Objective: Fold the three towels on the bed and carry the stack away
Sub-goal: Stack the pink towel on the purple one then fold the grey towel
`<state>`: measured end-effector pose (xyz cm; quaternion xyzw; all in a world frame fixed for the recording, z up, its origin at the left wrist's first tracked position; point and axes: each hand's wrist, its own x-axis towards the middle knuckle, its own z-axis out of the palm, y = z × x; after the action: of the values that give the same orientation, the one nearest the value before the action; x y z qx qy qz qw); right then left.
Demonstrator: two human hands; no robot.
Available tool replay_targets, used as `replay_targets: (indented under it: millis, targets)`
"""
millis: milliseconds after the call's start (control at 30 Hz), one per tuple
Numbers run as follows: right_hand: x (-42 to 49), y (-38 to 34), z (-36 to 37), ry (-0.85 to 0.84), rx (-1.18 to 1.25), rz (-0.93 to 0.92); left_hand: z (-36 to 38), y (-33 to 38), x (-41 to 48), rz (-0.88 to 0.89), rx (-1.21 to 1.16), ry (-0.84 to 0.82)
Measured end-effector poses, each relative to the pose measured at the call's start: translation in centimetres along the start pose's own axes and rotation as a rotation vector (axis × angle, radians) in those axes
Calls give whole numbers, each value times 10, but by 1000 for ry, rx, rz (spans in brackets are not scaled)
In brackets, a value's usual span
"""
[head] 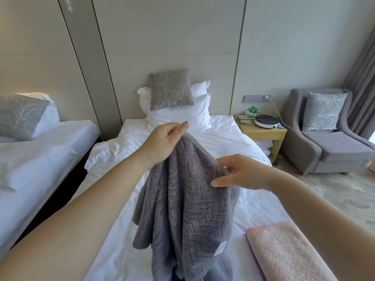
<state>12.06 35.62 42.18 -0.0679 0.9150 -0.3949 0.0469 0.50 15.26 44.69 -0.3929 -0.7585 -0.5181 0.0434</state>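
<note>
— Left forearm (71,220) right under the lens, stretching up the frame, and the right forearm (324,216) coming in from the other side. What's around them?

— Folded pink towel (284,252) lying flat at the near right of the bed (229,138). Some bluish fabric (219,270) sits at the bottom edge, half hidden behind the hanging cloth. I can't tell what it is.

— And the room?

— Rumpled white sheets, white pillows (182,116) at the head, and a grey cushion (170,90) propped against them. Pale wall panels (172,37) behind. Second bed (50,142) off to the left. On the right, a wooden nightstand (261,134) carries a round white device (265,120), then a grey armchair (324,147) and a curtain (363,78).

— Now the grey towel (186,209)!

— Up in the air, over the middle of the bed. The left hand (166,138) pinches the top corner between thumb and fingertips, a narrow grip at the highest point. The right hand (241,173) is lower and to the right, thumb and fingers nipping the same edge. The pale hem runs from one grip down to the other. Everything else hangs below both in loose folds, with a white label (220,249) showing near the lower right.
</note>
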Motion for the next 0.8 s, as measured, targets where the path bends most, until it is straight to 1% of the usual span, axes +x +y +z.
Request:
replay_targets:
  millis: [67,100,167,200,300,333,400,500,567,633,667,733,800]
  targets:
    - [0,-5,2,64,-78,-39,-2,1,-1,4,-26,-14]
    - [1,-10,5,117,-128,-98,-3,2,-2,12,-52,-29]
    - [3,-19,11,228,-289,-196,-8,1,-3,23,-109,-97]
    - [5,-23,13,282,-368,-211,-12,0,-5,19,-114,-146]
    - [4,-31,10,429,-539,-199,-24,-1,-7,-6,-2,-281]
    - [4,-32,7,448,-566,-209,-26,-1,-8,5,57,-298]
    - [5,-32,4,433,-577,-226,-28,-3,-8,40,115,-296]
    - [8,-27,1,339,-577,-180,-33,-5,-11,66,67,-220]
    - [8,-18,0,272,-514,-140,-40,-7,-14,33,-37,-180]
    - [7,-10,-1,222,-387,-109,-48,-9,-18,-24,-120,-205]
    - [6,-10,-1,228,-297,-106,-52,-11,-19,-59,-148,-232]
    - [5,-13,-2,312,-94,-125,-57,-16,-20,-134,-171,-253]
    - [6,-19,-5,410,7,-144,-59,-21,-22,-205,-148,-253]
